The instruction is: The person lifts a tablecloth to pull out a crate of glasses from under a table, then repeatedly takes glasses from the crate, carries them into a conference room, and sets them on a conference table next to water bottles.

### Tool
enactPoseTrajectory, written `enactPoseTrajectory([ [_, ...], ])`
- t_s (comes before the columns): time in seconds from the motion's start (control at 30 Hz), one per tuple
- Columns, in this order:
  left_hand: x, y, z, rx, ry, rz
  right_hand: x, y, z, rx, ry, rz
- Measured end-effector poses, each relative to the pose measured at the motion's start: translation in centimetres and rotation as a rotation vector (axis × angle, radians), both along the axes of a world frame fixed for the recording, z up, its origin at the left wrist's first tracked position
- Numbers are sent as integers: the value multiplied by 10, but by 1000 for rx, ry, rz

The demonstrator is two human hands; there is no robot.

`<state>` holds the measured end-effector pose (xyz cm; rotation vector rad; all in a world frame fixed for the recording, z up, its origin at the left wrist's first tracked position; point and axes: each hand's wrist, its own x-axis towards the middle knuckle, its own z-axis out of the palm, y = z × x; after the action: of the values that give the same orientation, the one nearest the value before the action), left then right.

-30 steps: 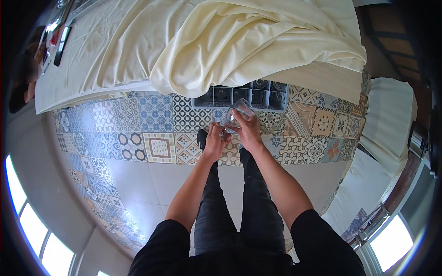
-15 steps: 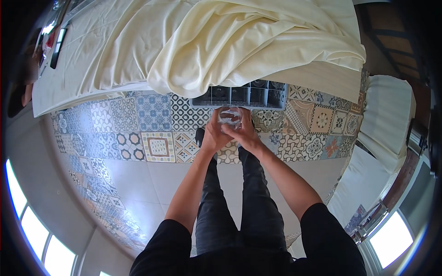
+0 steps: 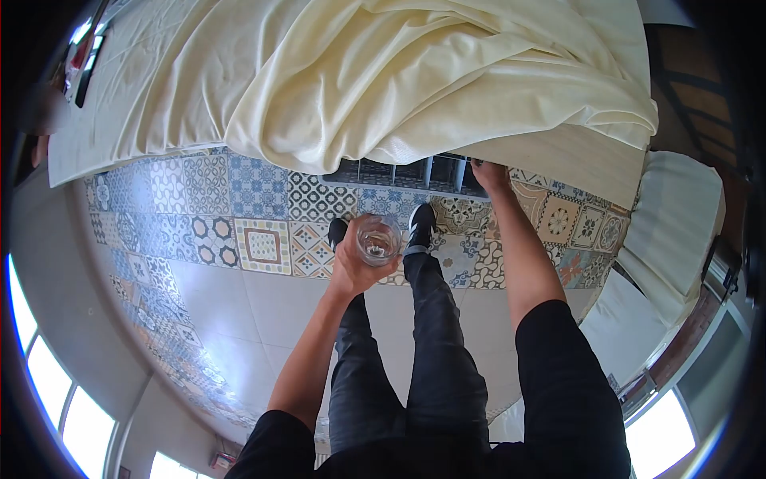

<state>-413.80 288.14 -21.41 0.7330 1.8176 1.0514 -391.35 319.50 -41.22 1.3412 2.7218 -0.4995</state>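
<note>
My left hand (image 3: 351, 262) is wrapped round a clear drinking glass (image 3: 378, 241), held above my shoes with its round mouth facing up toward me. Ahead of it, partly covered by the table edge and cloth, is a grey compartment crate (image 3: 399, 184). My right hand (image 3: 491, 176) reaches to the right end of that crate, its fingers curled down at the last compartment. The fingertips and whatever they grip are mostly hidden there.
A cream cloth (image 3: 383, 80) lies bunched over the table and hangs past its front edge. Patterned tiles (image 3: 263, 243) cover the floor. At the right stands a cloth-covered piece of furniture (image 3: 674, 207). Another person's blurred arm (image 3: 44, 120) shows at the far left.
Both hands were together at the glass before the crate. The left has drawn back toward me with the glass, while the right has left it and moved to the crate's right end.
</note>
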Motion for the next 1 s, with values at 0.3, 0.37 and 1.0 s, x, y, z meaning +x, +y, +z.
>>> enactPoseTrajectory([
  [0.3,17,-8,-5,-48,-72,117,-6,16,-63,302,-27,-1],
  [0.37,20,-8,-5,-50,-14,112,-8,16,-51,114,14,-130],
  [1.0,29,-11,13,-51,12,137,-40,26,62,70,-27,22],
])
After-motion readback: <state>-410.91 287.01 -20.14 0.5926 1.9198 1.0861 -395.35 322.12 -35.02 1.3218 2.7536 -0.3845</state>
